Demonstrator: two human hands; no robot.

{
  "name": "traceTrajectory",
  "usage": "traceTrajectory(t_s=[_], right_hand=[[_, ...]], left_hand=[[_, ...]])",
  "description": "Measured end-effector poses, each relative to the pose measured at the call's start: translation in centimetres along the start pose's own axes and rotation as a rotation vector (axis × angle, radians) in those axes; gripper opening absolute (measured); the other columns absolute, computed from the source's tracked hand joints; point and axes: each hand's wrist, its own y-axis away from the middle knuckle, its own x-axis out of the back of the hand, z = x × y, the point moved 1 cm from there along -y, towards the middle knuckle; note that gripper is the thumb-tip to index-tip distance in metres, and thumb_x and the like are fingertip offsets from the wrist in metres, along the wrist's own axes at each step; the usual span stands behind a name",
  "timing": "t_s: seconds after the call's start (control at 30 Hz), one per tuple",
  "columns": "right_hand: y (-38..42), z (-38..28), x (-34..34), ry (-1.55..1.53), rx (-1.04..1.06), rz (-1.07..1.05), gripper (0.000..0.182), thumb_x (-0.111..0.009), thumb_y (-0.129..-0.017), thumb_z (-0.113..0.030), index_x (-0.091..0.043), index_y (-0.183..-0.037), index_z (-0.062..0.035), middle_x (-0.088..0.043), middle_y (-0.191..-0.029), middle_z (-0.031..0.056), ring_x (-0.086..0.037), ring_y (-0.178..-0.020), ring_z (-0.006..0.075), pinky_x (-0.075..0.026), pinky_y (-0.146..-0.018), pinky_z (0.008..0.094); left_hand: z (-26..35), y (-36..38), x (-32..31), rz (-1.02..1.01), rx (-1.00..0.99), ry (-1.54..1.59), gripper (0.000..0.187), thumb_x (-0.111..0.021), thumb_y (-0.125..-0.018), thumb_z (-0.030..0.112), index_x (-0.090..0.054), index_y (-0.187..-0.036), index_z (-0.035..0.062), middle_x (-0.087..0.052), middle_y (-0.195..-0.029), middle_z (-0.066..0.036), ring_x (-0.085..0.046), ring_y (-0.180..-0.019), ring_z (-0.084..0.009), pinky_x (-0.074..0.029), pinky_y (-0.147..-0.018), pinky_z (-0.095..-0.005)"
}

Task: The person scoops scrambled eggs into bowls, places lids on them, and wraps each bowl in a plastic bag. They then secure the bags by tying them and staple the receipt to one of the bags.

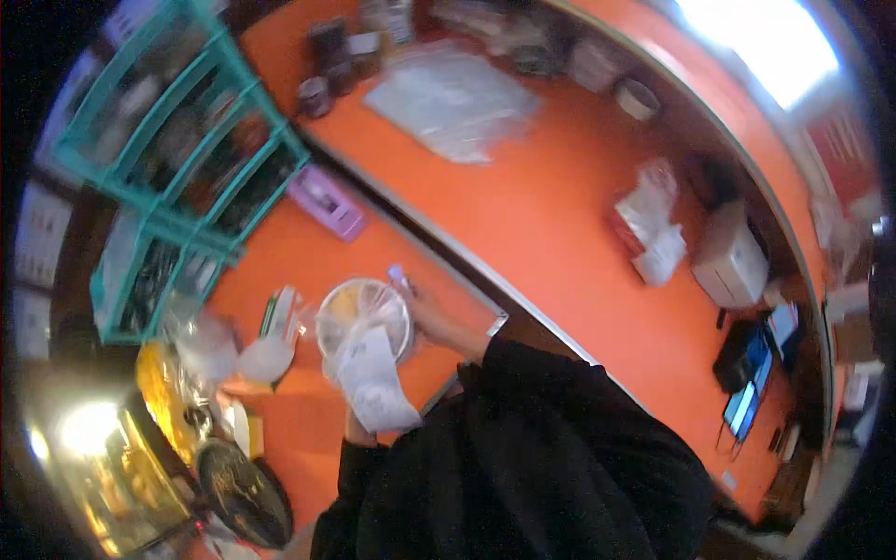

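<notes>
A round white container [408,338], wrapped in clear plastic with something yellow inside, stands in front of me on the orange counter. A long white printed paper slip [375,383] lies over its near side and hangs toward me. My right hand [427,315] is at the container's far rim, its fingers closed round a small object with a purple end [399,273]; blur hides what kind it is. My left hand [358,427] is below the slip at the container's near side, its fingers mostly hidden behind the paper.
Teal shelf bins [210,224] with packets stand at the left, beside a purple box [327,203]. Plastic bags [207,347] and a black round lid [245,493] lie lower left. Across the counter gap are a clear plastic sheet [453,98], a white printer-like box [733,259] and a phone [744,406].
</notes>
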Motion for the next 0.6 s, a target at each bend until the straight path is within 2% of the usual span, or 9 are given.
traceTrajectory(t_s=[0.1,0.17,0.2,0.3,0.37,0.47,0.53,0.57,0.6], right_hand=[[3.2,-5.7,1.0,0.031,0.19,0.139,0.032,-0.047,-0.087,-0.03,-0.048,-0.099,-0.0015,-0.054,-0.085,0.0037,-0.05,-0.078,0.0106,-0.043,-0.065,0.0265],[6.6,-13.2,2.7,-0.034,0.079,0.223,0.032,-0.047,-0.087,-0.03,-0.047,-0.101,-0.0014,-0.054,-0.088,0.0058,-0.051,-0.081,0.0119,-0.043,-0.067,0.0269],[6.3,-13.4,5.8,-0.071,0.231,0.203,0.034,-0.046,-0.087,-0.03,-0.045,-0.105,-0.0015,-0.053,-0.093,0.0086,-0.052,-0.085,0.0135,-0.045,-0.072,0.0283],[9.9,-18.5,10.9,-0.311,0.209,0.402,0.035,-0.043,-0.089,-0.03,-0.041,-0.113,-0.0041,-0.051,-0.101,0.0098,-0.053,-0.089,0.0164,-0.046,-0.077,0.0313],[11.5,-20.7,14.6,-0.414,0.376,0.524,0.027,-0.043,-0.088,-0.024,-0.052,-0.099,-0.0011,-0.056,-0.094,0.0084,-0.054,-0.09,0.0152,-0.045,-0.078,0.0294],[12.8,-20.0,23.2,-0.153,0.436,0.603,0.035,-0.037,-0.09,-0.032,-0.046,-0.105,-0.0016,-0.052,-0.102,0.0084,-0.052,-0.092,0.0166,-0.044,-0.079,0.0307],[14.2,-21.5,26.6,-0.106,0.515,0.743,0.032,-0.036,-0.09,-0.029,-0.048,-0.102,-0.0021,-0.053,-0.1,0.007,-0.05,-0.092,0.0155,-0.042,-0.079,0.0295],[14.7,-22.0,28.6,-0.125,0.611,0.756,0.031,-0.036,-0.091,-0.028,-0.049,-0.101,-0.0029,-0.053,-0.099,0.0062,-0.05,-0.09,0.0144,-0.041,-0.079,0.0284],[16.0,-22.6,31.3,0.072,0.774,0.812,0.031,-0.037,-0.09,-0.028,-0.05,-0.102,-0.0031,-0.052,-0.101,0.0063,-0.048,-0.085,0.0133,-0.039,-0.078,0.0263]], left_hand=[[0.4,-0.4,-4.6,-0.164,0.028,-0.126,0.057,-0.031,-0.086,0.045,-0.035,-0.122,0.0012,-0.042,-0.122,-0.013,-0.042,-0.111,-0.0233,-0.034,-0.093,-0.0382],[-0.1,-0.7,-8.5,-0.304,0.063,-0.214,0.057,-0.03,-0.086,0.046,-0.036,-0.122,0.0013,-0.043,-0.121,-0.013,-0.043,-0.11,-0.0232,-0.035,-0.092,-0.0382],[-0.7,-1.1,-11.4,-0.393,0.083,-0.252,0.057,-0.03,-0.086,0.047,-0.036,-0.121,0.0014,-0.043,-0.12,-0.013,-0.043,-0.11,-0.0231,-0.036,-0.092,-0.0382],[-3.2,-1.2,-19.5,-0.658,0.14,-0.347,0.058,-0.029,-0.087,0.048,-0.038,-0.121,0.0016,-0.045,-0.119,-0.013,-0.045,-0.108,-0.023,-0.037,-0.091,-0.0382],[-5.3,-1.1,-25.1,-0.83,0.157,-0.376,0.059,-0.028,-0.087,0.049,-0.039,-0.12,0.0017,-0.046,-0.119,-0.013,-0.046,-0.108,-0.0229,-0.038,-0.091,-0.0382],[-9.6,-1.5,-32.9,-0.977,0.234,-0.32,0.06,-0.027,-0.087,0.05,-0.041,-0.119,0.0019,-0.047,-0.117,-0.013,-0.047,-0.106,-0.0227,-0.04,-0.09,-0.0381],[-11.8,-1.1,-36.0,-0.892,0.613,-0.079,0.059,-0.025,-0.087,0.049,-0.035,-0.125,0.0057,-0.042,-0.124,-0.01,-0.043,-0.111,-0.0212,-0.035,-0.094,-0.036],[-15.3,-3.9,-36.5,-1.137,0.456,-0.036,0.058,-0.022,-0.088,0.049,-0.026,-0.13,0.0093,-0.035,-0.13,-0.007,-0.038,-0.116,-0.0196,-0.028,-0.099,-0.0342],[-16.8,-4.3,-36.7,-1.155,0.482,0.025,0.064,-0.024,-0.085,0.054,-0.02,-0.133,0.0119,-0.03,-0.133,-0.008,-0.032,-0.12,-0.0201,-0.022,-0.101,-0.037]])
